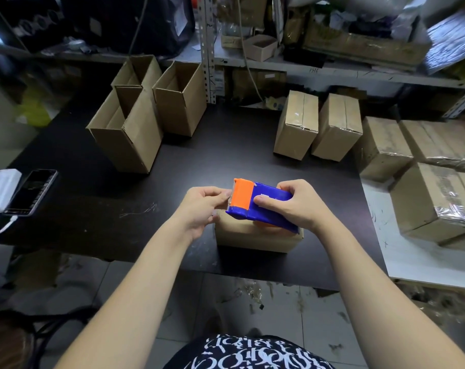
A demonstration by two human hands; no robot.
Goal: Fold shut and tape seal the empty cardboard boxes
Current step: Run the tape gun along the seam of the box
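A blue tape dispenser (263, 206) with an orange front hovers over a small closed cardboard box (255, 237) near the table's front edge. My right hand (292, 203) grips the dispenser's blue body from the right. My left hand (202, 206) pinches the tape end at the orange cutter side. The dispenser and both hands hide most of the box's top. Three open boxes (130, 129) stand at the back left with flaps up. Taped boxes (319, 126) stand at the back right.
A phone (32, 191) and a white power bank (1, 190) with a cable lie at the dark table's (220, 153) left edge. More taped boxes (433, 201) are stacked at the right on a white surface. Cluttered shelves rise behind. Tape scraps litter the floor.
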